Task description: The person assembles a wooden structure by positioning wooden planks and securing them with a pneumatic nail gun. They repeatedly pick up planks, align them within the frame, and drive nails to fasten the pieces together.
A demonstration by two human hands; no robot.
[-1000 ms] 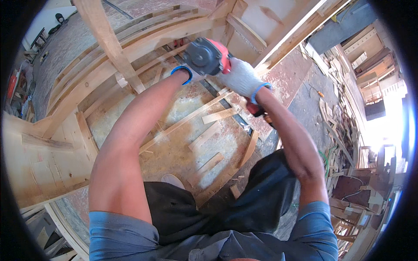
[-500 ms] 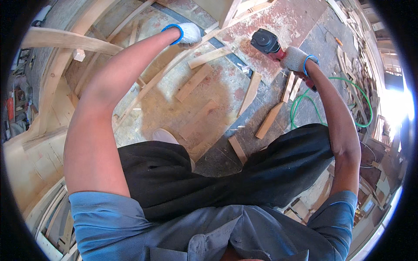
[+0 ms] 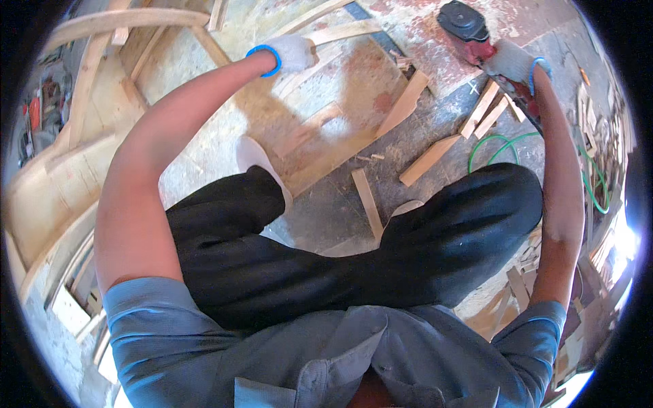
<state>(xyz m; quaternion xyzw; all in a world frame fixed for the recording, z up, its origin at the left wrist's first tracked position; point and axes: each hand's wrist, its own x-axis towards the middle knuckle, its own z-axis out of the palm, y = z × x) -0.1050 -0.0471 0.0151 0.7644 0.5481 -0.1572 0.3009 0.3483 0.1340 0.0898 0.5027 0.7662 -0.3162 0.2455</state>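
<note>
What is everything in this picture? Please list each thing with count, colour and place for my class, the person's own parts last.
Power tool: 1, red and black, upper right
Wood pieces: at least six, pale brown, mostly middle to right
Wooden frame: 1, pale, left and upper left
Hose: uncounted, green, right
Small item: 1, orange, upper right
Scrap wood: many, brown, right edge
Clutter: uncounted, dark with red, left edge
Floor: 1, grey with reddish and tan patches, middle
Shoes: 2, pale, middle
Trousers: 1 pair, black, below middle
Shirt: 1, blue-grey, bottom
Left hand: 1, whitish glove, upper middle
Right hand: 1, whitish glove, gripping the power tool
</note>
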